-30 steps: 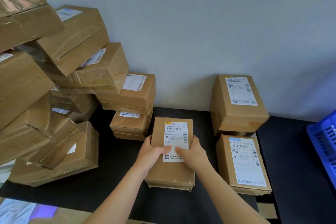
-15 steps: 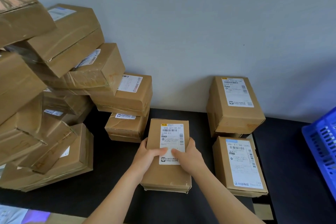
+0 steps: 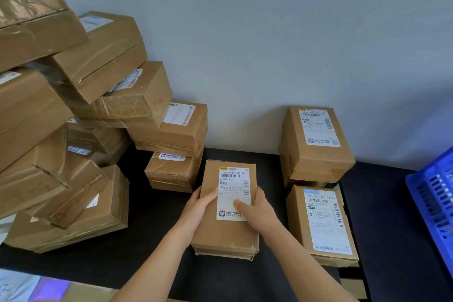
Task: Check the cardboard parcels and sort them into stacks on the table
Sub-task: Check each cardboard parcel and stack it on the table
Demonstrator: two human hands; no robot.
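Note:
A brown cardboard parcel [image 3: 228, 233] with a white shipping label lies on another flat parcel in the middle of the black table [image 3: 152, 228]. My left hand [image 3: 198, 208] grips its left edge, thumb on top. My right hand [image 3: 257, 211] grips the right edge, thumb lying across the label. To the right stand two sorted stacks: a far parcel stack [image 3: 316, 147] by the wall and a near labelled parcel [image 3: 321, 225].
A tall, leaning pile of unsorted parcels [image 3: 61, 117] fills the left side, with a small two-parcel stack [image 3: 174, 149] at its right foot. A blue plastic crate [image 3: 434, 203] sits at the right edge. A grey wall runs behind the table.
The parcel between my hands has stayed on the middle stack with my grip unchanged. The view has shifted slightly.

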